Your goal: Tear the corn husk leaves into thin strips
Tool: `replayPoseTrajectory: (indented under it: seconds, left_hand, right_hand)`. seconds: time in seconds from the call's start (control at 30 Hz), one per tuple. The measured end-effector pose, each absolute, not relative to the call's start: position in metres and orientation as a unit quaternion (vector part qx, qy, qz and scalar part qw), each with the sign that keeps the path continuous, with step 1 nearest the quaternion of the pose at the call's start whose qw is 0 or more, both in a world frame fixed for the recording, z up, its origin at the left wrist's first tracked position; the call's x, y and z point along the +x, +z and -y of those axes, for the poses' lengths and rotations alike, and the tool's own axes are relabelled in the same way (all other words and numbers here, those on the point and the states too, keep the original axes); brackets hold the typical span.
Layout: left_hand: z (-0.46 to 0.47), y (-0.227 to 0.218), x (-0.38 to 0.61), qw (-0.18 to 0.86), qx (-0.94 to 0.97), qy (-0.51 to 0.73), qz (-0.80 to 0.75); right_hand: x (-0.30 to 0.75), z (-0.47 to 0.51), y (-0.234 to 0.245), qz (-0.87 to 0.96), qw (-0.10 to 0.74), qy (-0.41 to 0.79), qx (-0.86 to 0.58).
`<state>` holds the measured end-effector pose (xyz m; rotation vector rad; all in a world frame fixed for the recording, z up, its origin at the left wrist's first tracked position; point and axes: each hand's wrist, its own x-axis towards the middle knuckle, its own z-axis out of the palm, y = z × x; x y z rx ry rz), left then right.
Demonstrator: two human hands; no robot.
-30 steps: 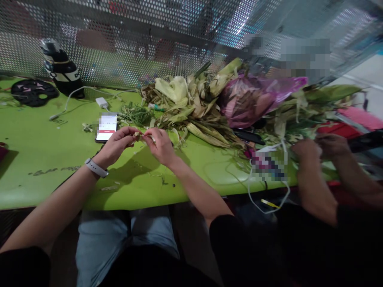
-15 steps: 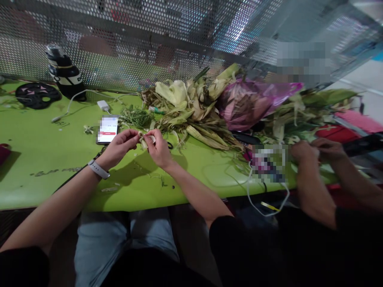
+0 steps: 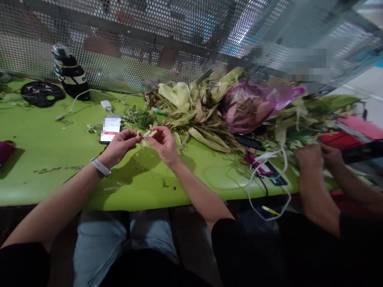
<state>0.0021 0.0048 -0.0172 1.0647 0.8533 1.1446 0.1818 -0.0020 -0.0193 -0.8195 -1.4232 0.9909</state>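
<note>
My left hand (image 3: 119, 145) and my right hand (image 3: 164, 142) meet above the green table (image 3: 44, 159), both pinched on a small pale strip of husk (image 3: 145, 134) held between their fingertips. A white band sits on my left wrist. Just beyond my hands lies a heap of pale green and dry husks and leaves (image 3: 191, 111). A phone (image 3: 110, 128) with a lit screen lies just left of my left hand.
A pink plastic bag (image 3: 251, 105) sits among more husks at the right, where another person's two hands (image 3: 314, 157) work. White cables (image 3: 269, 187) hang over the table's front edge. A charger (image 3: 106, 105), a dark bottle (image 3: 70, 73) and a black disc (image 3: 42, 93) stand by the perforated metal screen.
My hands stay together on the husk strip; my right fingers have shifted and the strip now sticks out more. The view has drifted slightly.
</note>
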Motion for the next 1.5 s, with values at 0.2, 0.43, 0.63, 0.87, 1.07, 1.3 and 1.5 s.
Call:
replayPoseTrajectory:
  seconds: [0.2, 0.43, 0.63, 0.87, 1.07, 1.3, 1.5]
  left_hand:
    - [-0.005, -0.020, 0.004, 0.618, 0.479, 0.495, -0.381]
    - [-0.004, -0.021, 0.006, 0.602, 0.498, 0.492, -0.384]
    - [0.000, -0.017, 0.008, 0.603, 0.492, 0.497, -0.383]
    - [-0.002, -0.016, 0.005, 0.611, 0.496, 0.484, -0.384]
    - [-0.002, -0.017, 0.006, 0.591, 0.513, 0.487, -0.388]
    - [-0.001, -0.019, 0.007, 0.568, 0.541, 0.488, -0.383]
    - [-0.002, -0.023, 0.008, 0.531, 0.576, 0.495, -0.375]
  right_hand:
    - [0.181, 0.001, -0.027, 0.668, 0.582, 0.343, -0.311]
    - [0.182, 0.002, -0.029, 0.678, 0.569, 0.342, -0.316]
    - [0.182, 0.001, -0.031, 0.669, 0.541, 0.350, -0.370]
    - [0.185, 0.003, -0.025, 0.762, 0.531, 0.156, -0.338]
    - [0.186, 0.000, -0.027, 0.765, 0.531, 0.133, -0.341]
    - [0.186, 0.000, -0.031, 0.740, 0.522, 0.168, -0.391]
    - [0.189, -0.001, -0.030, 0.766, 0.496, 0.128, -0.388]
